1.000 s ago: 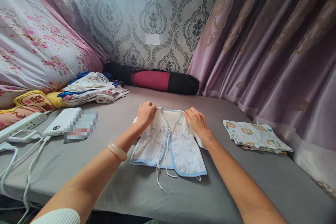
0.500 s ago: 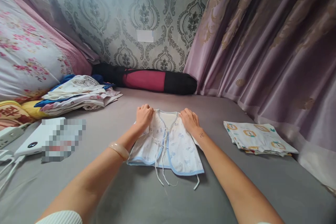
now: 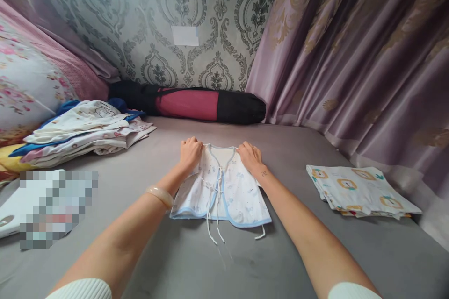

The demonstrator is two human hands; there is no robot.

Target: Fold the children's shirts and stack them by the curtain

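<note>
A small white baby shirt (image 3: 242, 196) with pale blue print and blue trim lies front up on the grey sheet (image 3: 168, 261). Its white ties hang loose down the middle and past the hem. My left hand (image 3: 191, 153) is closed on the shirt's left shoulder, the fingertips curled out of sight. At the other shoulder, my right hand (image 3: 250, 155) grips the cloth in the same way. The sleeves are mostly hidden under my hands and forearms.
Folded printed cloth (image 3: 365, 191) lies at the right. To the left sits a pile of clothes (image 3: 91, 126), with a white blurred-out object (image 3: 38, 196) in front. A long black and red bag (image 3: 189, 104) lies along the wall, beside a purple curtain (image 3: 336, 56).
The view has moved closer, so the side piles sit farther out. Both hands keep their hold on the shirt's shoulders, and the shirt has hardly shifted.
</note>
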